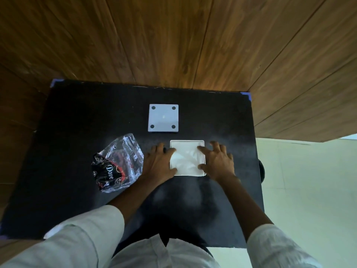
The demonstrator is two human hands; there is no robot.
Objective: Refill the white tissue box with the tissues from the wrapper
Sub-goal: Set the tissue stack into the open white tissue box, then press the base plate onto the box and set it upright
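Head view: both hands work at the white tissue box (187, 141), which sits open-side up right of centre on the black table (77, 117).
Left hand (158, 165): fingers spread, clamped on nothing, thumb and forefinger over the box's left rim onto the tissues (186, 158).
Right hand (218, 161): fingers likewise apart, fingertips pressing the stack from the right rim.
Tissues: inside the box, top sheet creased and raised toward the middle.
Step in hand: likely seating the stack; even downward pressure at both edges should flatten it without tearing.
Wrapper (117, 163): crumpled, apparently empty, just left of the left hand.
Base panel (163, 118): lies apart, beyond the box, not yet fitted.
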